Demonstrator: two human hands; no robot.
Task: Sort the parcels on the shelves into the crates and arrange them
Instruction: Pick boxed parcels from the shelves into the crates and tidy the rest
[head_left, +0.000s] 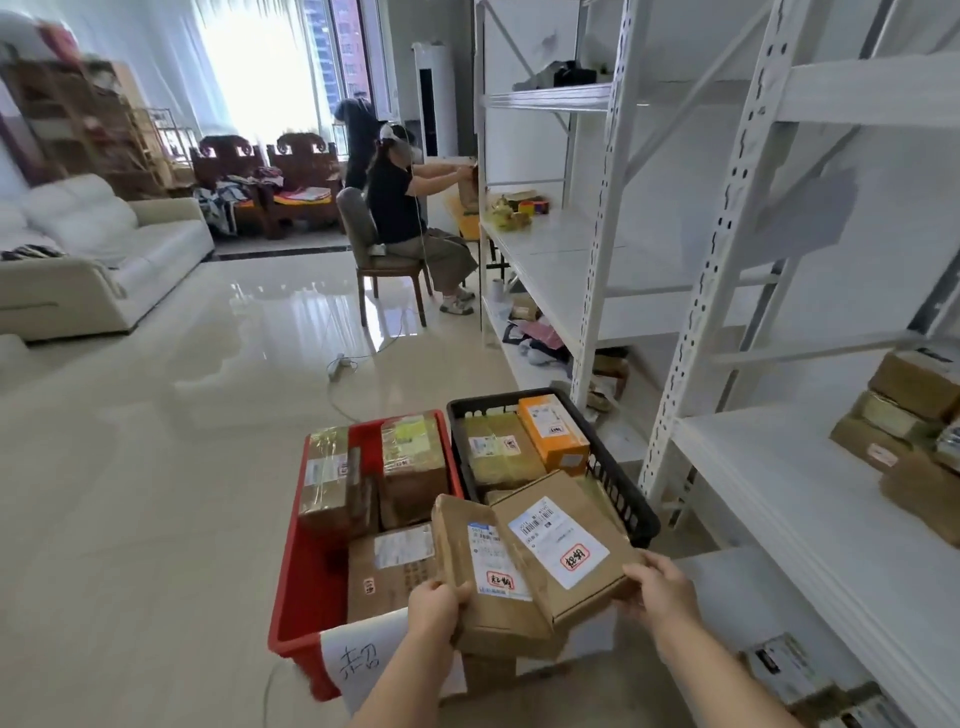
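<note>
My left hand (435, 605) grips a brown cardboard parcel (480, 613) with a white label. My right hand (657, 587) holds a flatter brown parcel (563, 545) that overlaps the first one. Both parcels hang above the gap between a red crate (306, 587) and a black crate (618, 470) on the floor. The red crate holds three taped brown boxes. The black crate holds a brown box and an orange box (553, 434). More parcels (906, 415) sit stacked on the white shelf (810, 493) at the right.
White metal racks (608, 208) run along the right wall. A seated person (402, 208) works at the far rack. A cream sofa (88, 260) stands at the left. A cable and power strip (340, 364) lie on the glossy tile floor. A paper sign (363, 660) hangs on the red crate.
</note>
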